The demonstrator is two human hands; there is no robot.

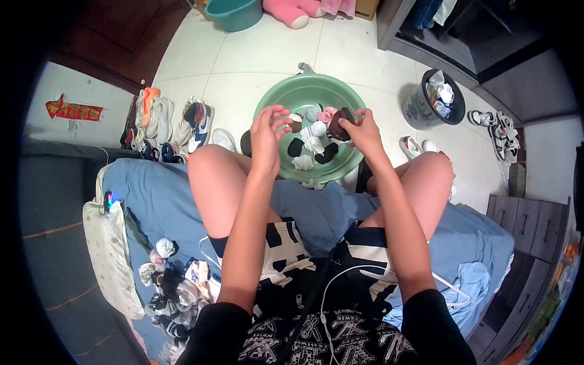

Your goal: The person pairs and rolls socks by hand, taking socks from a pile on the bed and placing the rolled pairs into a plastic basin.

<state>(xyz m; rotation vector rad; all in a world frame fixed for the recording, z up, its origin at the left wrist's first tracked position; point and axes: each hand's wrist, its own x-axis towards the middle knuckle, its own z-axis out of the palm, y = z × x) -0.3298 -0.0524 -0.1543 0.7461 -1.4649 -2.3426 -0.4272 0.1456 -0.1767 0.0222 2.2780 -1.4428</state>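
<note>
A green basin point(274, 100) stands on the floor in front of my knees, with several balled socks in it. My right hand point(364, 132) is over the basin's right side, thumb and fingers closed on a dark brown sock point(340, 121). Over the left side, my left hand point(269, 132) holds nothing, its fingers slightly curled and apart. Between the hands lie a pink sock point(326, 114), a white sock point(314, 145) and a black sock point(295, 147).
Loose socks point(176, 298) are heaped on the blue bed sheet point(155, 194) to my left. Shoes point(161, 118) line the wall at left. A dark trash bin point(418, 109) stands at right, and a teal basin point(237, 17) sits farther back.
</note>
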